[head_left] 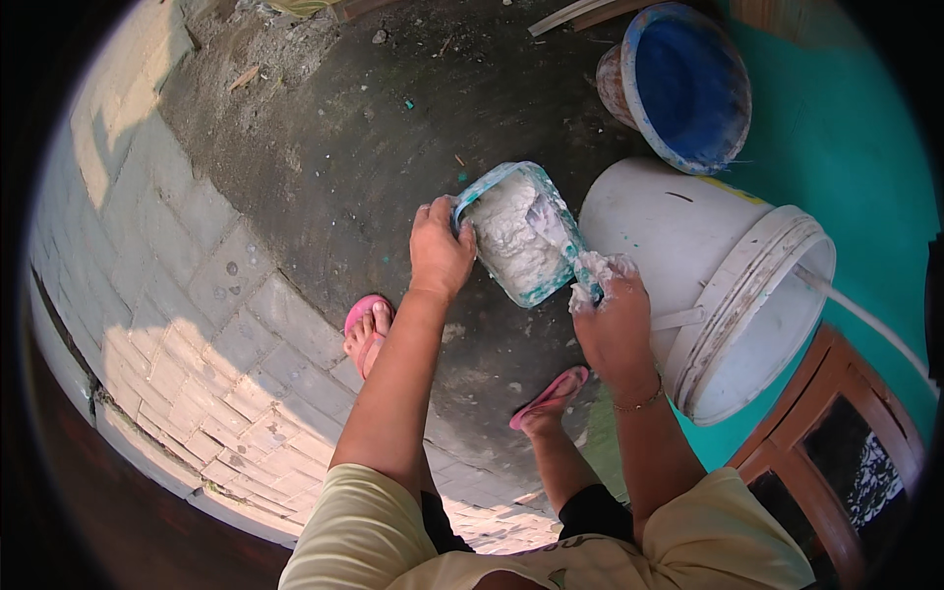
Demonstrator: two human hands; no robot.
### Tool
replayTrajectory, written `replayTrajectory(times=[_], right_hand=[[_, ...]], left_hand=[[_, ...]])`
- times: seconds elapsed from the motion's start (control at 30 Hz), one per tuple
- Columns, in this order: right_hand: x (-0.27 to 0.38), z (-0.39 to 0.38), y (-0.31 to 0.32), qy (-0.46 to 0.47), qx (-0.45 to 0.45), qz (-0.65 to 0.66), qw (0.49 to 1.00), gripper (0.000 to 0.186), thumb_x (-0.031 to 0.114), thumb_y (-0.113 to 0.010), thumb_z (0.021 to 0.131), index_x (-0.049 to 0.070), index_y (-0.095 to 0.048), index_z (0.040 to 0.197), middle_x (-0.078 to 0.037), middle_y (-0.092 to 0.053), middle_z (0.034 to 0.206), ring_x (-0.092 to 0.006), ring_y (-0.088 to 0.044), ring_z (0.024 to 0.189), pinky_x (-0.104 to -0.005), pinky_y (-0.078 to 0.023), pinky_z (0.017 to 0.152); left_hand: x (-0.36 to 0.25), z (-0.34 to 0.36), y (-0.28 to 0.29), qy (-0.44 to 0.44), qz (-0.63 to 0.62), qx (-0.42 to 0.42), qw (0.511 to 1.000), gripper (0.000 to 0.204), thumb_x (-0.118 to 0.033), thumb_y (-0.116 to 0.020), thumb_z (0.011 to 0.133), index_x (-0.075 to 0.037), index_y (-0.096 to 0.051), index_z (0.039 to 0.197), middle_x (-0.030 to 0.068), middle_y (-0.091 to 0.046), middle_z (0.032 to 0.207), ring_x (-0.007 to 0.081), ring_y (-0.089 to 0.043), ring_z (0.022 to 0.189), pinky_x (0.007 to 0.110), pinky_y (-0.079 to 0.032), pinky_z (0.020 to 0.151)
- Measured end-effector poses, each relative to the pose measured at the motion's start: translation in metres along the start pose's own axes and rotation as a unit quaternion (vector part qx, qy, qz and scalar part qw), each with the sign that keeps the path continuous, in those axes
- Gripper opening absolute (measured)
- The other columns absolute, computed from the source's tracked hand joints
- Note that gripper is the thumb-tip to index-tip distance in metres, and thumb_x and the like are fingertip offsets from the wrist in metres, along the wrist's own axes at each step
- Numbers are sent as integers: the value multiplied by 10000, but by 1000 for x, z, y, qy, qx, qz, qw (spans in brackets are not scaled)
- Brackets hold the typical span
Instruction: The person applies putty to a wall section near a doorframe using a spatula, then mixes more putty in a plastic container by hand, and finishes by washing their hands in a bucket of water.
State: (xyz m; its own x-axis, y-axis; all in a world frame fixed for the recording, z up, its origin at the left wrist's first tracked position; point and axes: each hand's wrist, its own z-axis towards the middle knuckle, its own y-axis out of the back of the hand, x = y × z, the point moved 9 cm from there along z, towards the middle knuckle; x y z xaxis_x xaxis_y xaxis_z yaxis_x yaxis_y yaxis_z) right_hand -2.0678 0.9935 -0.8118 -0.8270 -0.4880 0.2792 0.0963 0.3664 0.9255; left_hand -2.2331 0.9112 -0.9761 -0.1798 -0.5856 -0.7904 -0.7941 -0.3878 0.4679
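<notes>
My left hand (442,248) grips the left rim of a small, tub-like plastic container (546,289), its walls smeared with white and teal. Thick white paste (515,232) fills much of it, with a lumpy, uneven surface. At the container's right edge, my right hand (614,311) is closed around a paste-coated piece with teal showing through. Whether this piece is the container's handle or a separate tool, I cannot tell. White paste also clings to the right fingers. The container is held above the dark ground, between both hands.
A white bucket (649,211) lies tipped on its side close to my right hand. Beyond it a blue-lined basin (688,88) leans near the teal wall (826,118). Paving (231,285) spreads to the left. My feet in pink sandals (366,334) stand below. A brown-framed window (836,433) is at lower right.
</notes>
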Motion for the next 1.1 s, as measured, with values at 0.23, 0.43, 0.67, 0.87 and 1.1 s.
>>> replayTrajectory(times=[0.23, 0.43, 0.67, 0.87, 1.1], right_hand=[[-15, 19, -46, -103, -142, 352, 919, 299, 45, -597, 740, -37, -574, 1026, -179, -588, 1047, -307, -569, 979, -382, -433, 887], [-29, 12, -34, -98, -163, 600, 777, 241, 42, -548, 797, -42, -579, 1020, -147, -577, 1054, -222, -562, 947, -344, -450, 857], [-47, -32, -70, -1, -369, 150, 917, 203, -25, -514, 820, -49, -548, 1018, -219, -537, 1063, -365, -500, 974, -465, -412, 877], [-53, -47, -77, -11, -361, 326, 874, 212, 23, -458, 851, -58, -541, 1028, -199, -536, 1038, -325, -525, 956, -418, -442, 841], [-93, -44, -100, -81, -293, 433, 849, 199, 76, -476, 859, -58, -572, 970, -198, -559, 1018, -309, -542, 939, -382, -450, 831]], left_hand=[[25, 4, -15, 157, 1, 183, 971, 190, -29, -613, 702, 47, -532, 856, 205, -620, 763, 365, -646, 703, 405, -536, 633], [63, -41, -9, 334, -297, 80, 891, 154, 22, -539, 778, 125, -447, 847, 212, -564, 784, 303, -649, 611, 344, -604, 530], [72, -108, -69, 358, -330, 152, 860, 269, -56, -617, 782, 63, -408, 902, 189, -585, 802, 289, -641, 639, 352, -572, 545], [72, -74, -32, 164, -1, 79, 983, 398, -213, -735, 690, 22, -476, 880, 140, -594, 709, 238, -605, 667, 342, -487, 638], [95, -80, -49, 187, -136, 62, 971, 207, -108, -689, 717, 11, -527, 770, 111, -614, 700, 193, -588, 613, 321, -482, 599]])
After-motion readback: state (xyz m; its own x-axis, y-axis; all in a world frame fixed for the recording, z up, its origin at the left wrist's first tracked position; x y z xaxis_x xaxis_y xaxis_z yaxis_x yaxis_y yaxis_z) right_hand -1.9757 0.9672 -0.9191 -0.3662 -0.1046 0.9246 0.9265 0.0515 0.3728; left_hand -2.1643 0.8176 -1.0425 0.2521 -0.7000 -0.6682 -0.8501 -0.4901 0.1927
